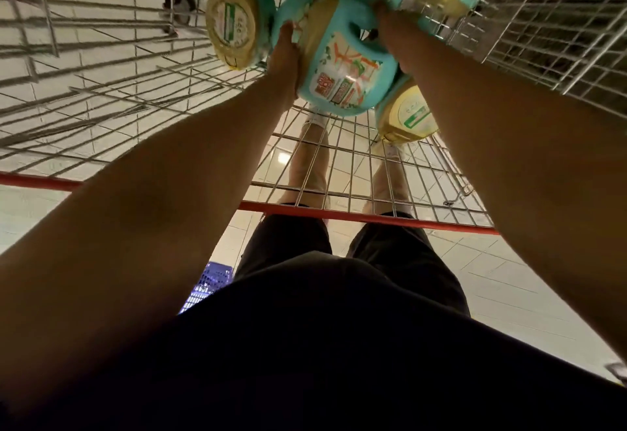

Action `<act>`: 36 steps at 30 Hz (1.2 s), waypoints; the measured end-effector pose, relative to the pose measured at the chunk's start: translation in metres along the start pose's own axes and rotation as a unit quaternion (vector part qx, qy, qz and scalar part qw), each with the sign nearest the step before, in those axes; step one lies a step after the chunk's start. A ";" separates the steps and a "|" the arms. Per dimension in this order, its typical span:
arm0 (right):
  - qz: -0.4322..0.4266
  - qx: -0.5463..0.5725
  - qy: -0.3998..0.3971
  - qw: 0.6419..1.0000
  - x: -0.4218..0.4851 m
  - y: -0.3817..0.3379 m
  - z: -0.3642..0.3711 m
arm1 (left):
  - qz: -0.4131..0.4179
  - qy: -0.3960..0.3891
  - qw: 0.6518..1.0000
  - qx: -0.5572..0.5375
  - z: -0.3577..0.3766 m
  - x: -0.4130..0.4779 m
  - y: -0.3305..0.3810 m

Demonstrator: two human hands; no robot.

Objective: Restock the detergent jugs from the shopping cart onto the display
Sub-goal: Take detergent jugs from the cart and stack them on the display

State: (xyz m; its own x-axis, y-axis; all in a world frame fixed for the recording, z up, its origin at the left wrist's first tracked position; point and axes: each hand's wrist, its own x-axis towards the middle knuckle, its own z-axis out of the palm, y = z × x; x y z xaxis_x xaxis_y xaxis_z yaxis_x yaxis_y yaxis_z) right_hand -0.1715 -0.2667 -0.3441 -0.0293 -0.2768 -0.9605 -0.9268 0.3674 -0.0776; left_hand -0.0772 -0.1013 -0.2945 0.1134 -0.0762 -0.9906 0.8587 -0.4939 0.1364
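Teal jug lies among other jugs in wire cart. Left hand flat against its side, fingers straight. Right hand at moulded handle, fingers hidden, grip unclear. Likely heavy, rigid, slick; handle best hold, 1 palm steadying.

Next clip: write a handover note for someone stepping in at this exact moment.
Left hand: flat against the side of the middle teal jug.
Right hand: at that jug's handle; its fingers are hidden, so the grip is unclear.
This jug and at least four other jugs lie in the cart.
Display not in view; nothing seen shelved.
Left: lift this jug out, then the rest.
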 end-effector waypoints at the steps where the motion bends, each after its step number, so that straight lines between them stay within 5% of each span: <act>1: 0.008 0.006 -0.009 1.000 -0.007 -0.003 -0.006 | 0.006 0.007 1.000 -0.010 -0.003 -0.011 0.003; 7: -0.053 -0.006 -0.058 0.997 -0.080 -0.019 -0.041 | 0.059 0.020 0.992 -0.106 -0.004 -0.057 0.023; 11: -0.001 0.082 -0.110 0.991 -0.136 -0.004 -0.065 | 0.102 -0.051 0.988 -0.107 0.006 -0.086 0.033; 15: -0.054 0.146 -0.130 0.979 -0.181 0.023 -0.087 | 0.117 -0.091 0.985 -0.087 0.019 -0.121 0.036; 22: -0.217 0.144 -0.079 0.962 -0.247 0.073 -0.135 | 0.174 -0.165 0.971 0.006 0.060 -0.193 0.017; 30: -0.264 0.189 0.036 0.945 -0.315 0.146 -0.190 | 0.283 -0.194 0.932 0.113 0.123 -0.279 -0.001; 36: -0.318 0.340 0.059 0.883 -0.371 0.215 -0.233 | 0.360 -0.200 0.894 0.177 0.187 -0.339 -0.032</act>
State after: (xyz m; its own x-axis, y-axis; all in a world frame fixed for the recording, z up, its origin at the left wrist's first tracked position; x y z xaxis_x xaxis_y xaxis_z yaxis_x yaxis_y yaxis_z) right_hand -0.4470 -0.2920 0.0583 0.3399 -0.6953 -0.6332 -0.3317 0.5414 -0.7726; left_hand -0.2364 -0.2213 0.0389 0.3249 -0.7538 -0.5712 0.4143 -0.4295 0.8025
